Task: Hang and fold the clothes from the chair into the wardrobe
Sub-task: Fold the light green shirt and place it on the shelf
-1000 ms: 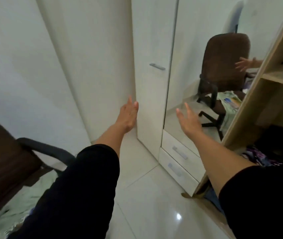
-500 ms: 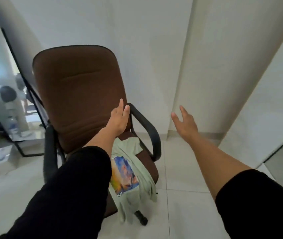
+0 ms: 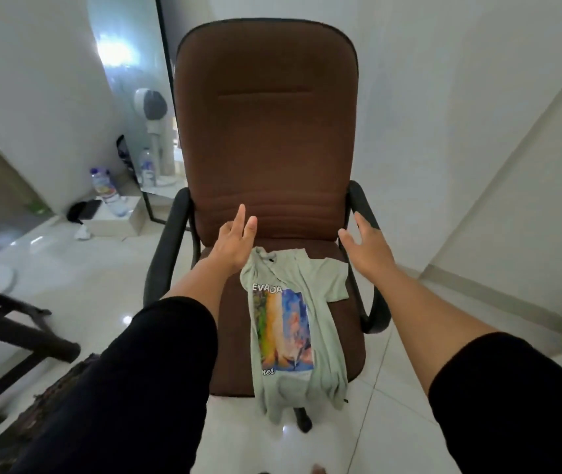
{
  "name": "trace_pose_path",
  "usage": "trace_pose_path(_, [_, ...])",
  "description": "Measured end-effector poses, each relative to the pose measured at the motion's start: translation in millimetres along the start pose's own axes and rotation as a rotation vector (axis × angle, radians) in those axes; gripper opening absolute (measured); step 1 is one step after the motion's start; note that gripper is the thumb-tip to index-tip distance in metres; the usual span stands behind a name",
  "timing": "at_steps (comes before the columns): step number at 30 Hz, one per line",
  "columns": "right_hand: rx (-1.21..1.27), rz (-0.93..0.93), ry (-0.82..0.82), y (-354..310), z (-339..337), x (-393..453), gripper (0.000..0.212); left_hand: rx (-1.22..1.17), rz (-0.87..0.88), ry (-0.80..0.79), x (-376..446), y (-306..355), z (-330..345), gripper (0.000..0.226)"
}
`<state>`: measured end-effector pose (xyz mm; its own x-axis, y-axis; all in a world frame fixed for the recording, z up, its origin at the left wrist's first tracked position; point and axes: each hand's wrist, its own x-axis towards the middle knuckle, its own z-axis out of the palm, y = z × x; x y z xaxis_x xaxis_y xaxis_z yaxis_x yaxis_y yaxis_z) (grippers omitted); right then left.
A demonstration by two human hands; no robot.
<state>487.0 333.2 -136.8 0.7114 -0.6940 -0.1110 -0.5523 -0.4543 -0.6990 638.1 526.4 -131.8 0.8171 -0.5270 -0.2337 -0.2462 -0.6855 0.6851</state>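
Note:
A brown office chair [image 3: 266,131] with black armrests stands straight ahead. A pale green T-shirt [image 3: 293,323] with a colourful print lies on its seat, its hem hanging over the front edge. My left hand [image 3: 233,242] hovers open just left of the shirt's collar, above the back of the seat. Over the seat's right side, near the right armrest, my right hand [image 3: 366,249] is open with fingers spread. Neither hand holds anything. The wardrobe is out of view.
A tall mirror [image 3: 129,97] leans on the wall behind the chair's left side, with water bottles [image 3: 105,191] and a low box at its foot. A dark wooden piece of furniture [image 3: 6,333] stands at the left. A patterned mat lies at the lower left on the white tiled floor.
My view has swung from the wardrobe round to the chair, which now sits centred and closer. Both open hands have come down toward the seat and the T-shirt.

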Motion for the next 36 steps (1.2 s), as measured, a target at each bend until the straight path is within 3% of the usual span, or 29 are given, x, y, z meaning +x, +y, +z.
trace_pose_path(9, [-0.105,0.025,-0.209,41.1,81.7,72.8,0.06,0.021,-0.185,-0.09,68.4,-51.8,47.5,0.059])
trace_pose_path(21, [-0.293,0.155,-0.367,114.4,220.0,196.9,0.057,0.176,-0.35,-0.264,230.0,-149.3,127.9,0.067])
trace_pose_path(27, [-0.466,0.221,-0.387,145.7,260.7,235.3,0.061,0.192,-0.513,-0.209,280.5,-193.6,161.2,0.078])
trace_pose_path(30, [-0.567,0.17,-0.363,155.9,267.7,242.4,0.065,0.23,-0.492,-0.103,292.7,-206.8,169.9,0.082])
trace_pose_path(36, [-0.801,0.127,-0.242,166.4,266.1,245.4,0.053,0.12,-0.488,-0.042,302.8,-215.0,175.0,0.057])
